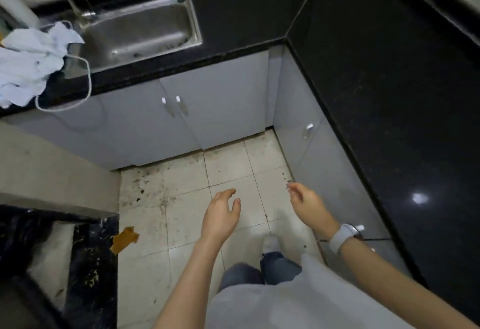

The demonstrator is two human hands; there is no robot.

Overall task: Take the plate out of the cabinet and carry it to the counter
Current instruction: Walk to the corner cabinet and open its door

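No plate is in sight. The grey cabinets under the black counter (389, 94) have their doors closed: a pair of doors with white handles (174, 105) below the sink, and a door with a white handle (309, 129) on the right run. My left hand (220, 218) hovers over the tiled floor, fingers apart, holding nothing. My right hand (307, 204), with a white watch on the wrist, is also empty and loosely spread, close to the right cabinet front.
A steel sink (140, 35) with a tap sits in the counter at the back left. White cloth (31, 61) and a white cord lie beside it. A brown scrap (124, 240) lies on the dirty floor tiles. A dark ledge stands at the lower left.
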